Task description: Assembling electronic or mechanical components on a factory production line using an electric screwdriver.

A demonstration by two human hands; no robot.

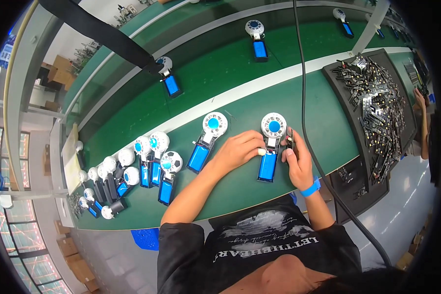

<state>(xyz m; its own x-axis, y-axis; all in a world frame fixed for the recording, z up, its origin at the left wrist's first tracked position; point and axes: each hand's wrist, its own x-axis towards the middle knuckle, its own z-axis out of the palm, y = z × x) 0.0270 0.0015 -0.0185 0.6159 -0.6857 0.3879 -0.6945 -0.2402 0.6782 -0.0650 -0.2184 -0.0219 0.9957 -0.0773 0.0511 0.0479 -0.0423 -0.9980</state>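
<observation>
In front of me on the green bench lies a handheld fan [273, 125] with a round white head, a blue disc in its middle and a blue battery in its open dark handle. My left hand [241, 149] has its fingers on the fan's neck, with a pale cover on one fingertip. A small dark circuit board [290, 139] is pinched upright in my right hand [299, 159], just beside the neck. A blue band circles my right wrist. Left of my left hand, a second open fan [213, 123] lies apart from it.
More fans [170, 161] crowd the bench's left end. On the right, a dark tray [338, 88] holds a heap of circuit boards [377, 112]. A dark cable [304, 88] hangs near my right hand. Spaced fans lie along a green conveyor belt [215, 59]; another person's hand [419, 99] shows far right.
</observation>
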